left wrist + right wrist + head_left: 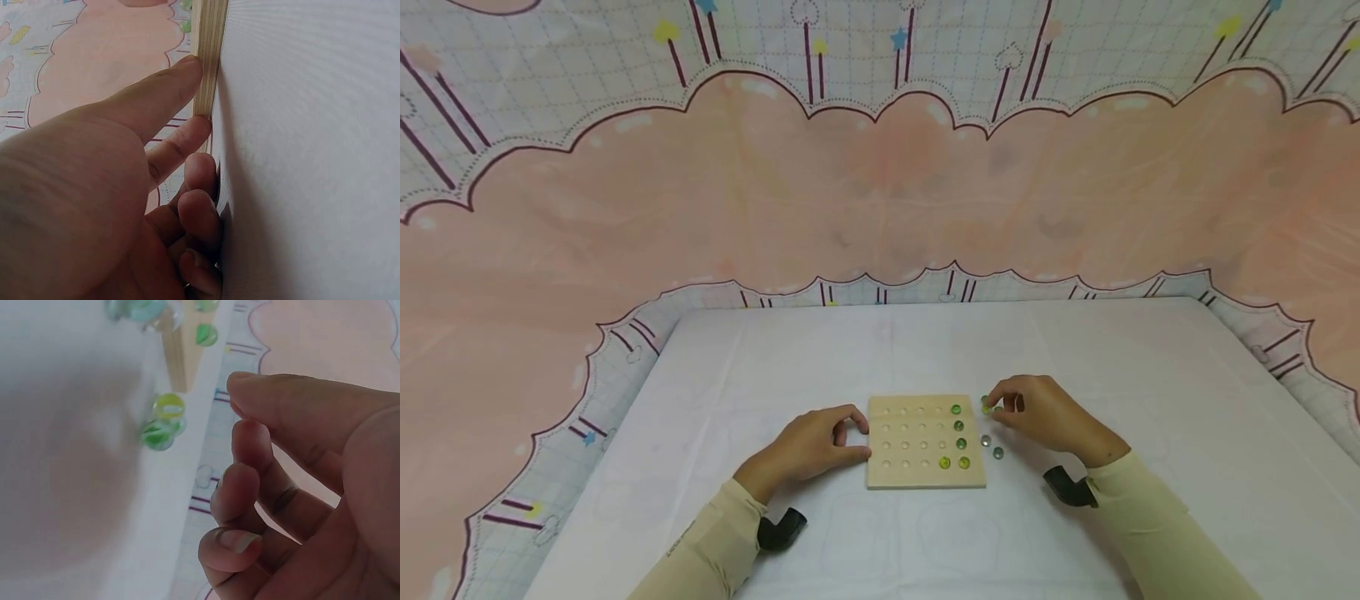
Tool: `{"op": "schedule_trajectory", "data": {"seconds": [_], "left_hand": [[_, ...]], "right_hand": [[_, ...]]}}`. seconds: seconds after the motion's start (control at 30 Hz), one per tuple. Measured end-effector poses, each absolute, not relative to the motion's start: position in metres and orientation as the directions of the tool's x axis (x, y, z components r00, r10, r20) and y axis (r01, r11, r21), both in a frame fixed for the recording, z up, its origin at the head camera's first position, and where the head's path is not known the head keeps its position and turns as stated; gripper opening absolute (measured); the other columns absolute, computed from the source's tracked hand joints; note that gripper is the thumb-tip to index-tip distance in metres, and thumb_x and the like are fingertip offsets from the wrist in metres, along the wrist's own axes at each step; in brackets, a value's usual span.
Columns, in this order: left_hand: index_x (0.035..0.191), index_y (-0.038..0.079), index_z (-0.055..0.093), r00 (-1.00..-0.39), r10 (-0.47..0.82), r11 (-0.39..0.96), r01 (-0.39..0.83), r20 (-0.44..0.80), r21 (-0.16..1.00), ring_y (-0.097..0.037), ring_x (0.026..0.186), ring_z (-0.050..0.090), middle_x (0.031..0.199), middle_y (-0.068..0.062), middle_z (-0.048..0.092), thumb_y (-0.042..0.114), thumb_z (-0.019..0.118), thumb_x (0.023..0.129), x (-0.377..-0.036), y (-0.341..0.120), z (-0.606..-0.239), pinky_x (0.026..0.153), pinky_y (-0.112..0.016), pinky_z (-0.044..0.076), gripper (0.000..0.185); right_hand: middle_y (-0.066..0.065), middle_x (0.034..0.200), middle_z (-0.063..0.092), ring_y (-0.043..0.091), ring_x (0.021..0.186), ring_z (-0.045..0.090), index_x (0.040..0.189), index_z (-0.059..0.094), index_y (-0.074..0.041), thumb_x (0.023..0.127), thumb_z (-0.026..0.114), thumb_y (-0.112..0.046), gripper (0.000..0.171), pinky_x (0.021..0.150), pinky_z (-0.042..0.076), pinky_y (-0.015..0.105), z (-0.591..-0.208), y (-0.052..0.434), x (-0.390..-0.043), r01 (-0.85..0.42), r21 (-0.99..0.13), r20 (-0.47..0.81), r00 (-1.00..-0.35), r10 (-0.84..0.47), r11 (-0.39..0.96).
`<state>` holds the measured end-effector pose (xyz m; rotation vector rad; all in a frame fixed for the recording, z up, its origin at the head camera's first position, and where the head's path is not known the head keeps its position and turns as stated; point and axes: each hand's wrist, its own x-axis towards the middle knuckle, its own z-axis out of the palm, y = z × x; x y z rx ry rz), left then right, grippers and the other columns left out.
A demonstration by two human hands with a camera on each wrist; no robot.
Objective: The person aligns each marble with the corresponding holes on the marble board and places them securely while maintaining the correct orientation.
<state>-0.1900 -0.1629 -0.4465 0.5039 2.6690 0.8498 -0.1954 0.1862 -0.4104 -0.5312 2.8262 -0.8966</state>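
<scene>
five marbles sit in the board, loose-fingered left hand touching it, right hand relaxed, empty.

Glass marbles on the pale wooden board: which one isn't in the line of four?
The front row's left yellow-green round glass marble; the other four form the rightmost column.

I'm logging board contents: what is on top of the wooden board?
Five green glass marbles sit in hollows on the wooden board: four in its rightmost column, one left of the nearest. The remaining hollows look empty. Anything under the board is hidden.
</scene>
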Motion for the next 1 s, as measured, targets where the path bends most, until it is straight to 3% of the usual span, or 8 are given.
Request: {"op": "schedule_trajectory", "data": {"seconds": [0.37, 1.0], "left_hand": [[0.106, 0.032, 0.063, -0.899, 0.404, 0.768, 0.232, -0.17, 0.596, -0.009, 0.062, 0.046, 0.072, 0.008, 0.053, 0.044, 0.079, 0.084, -0.189, -0.162, -0.446, 0.06, -0.025, 0.036, 0.029], [0.103, 0.034, 0.063, -0.901, 0.404, 0.774, 0.245, -0.158, 0.584, -0.008, 0.062, 0.046, 0.072, 0.009, 0.053, 0.044, 0.079, 0.084, -0.192, -0.162, -0.449, 0.061, -0.025, 0.036, 0.027]], "right_hand": [[0.002, 0.081, 0.059, 0.016, 0.075, 0.051, 0.1, 0.073, -0.01, 0.087, 0.075, -0.006, 0.014, 0.061, 0.044, 0.025, -0.417, 0.193, -0.201, -0.19, -0.573, -0.093, -0.951, -0.294, 0.797], [0.004, 0.084, 0.059, 0.018, 0.078, 0.052, 0.103, 0.073, -0.01, 0.087, 0.073, -0.004, 0.018, 0.066, 0.044, 0.03, -0.427, 0.195, -0.207, -0.128, -0.574, -0.156, -0.952, -0.262, 0.809]]}}
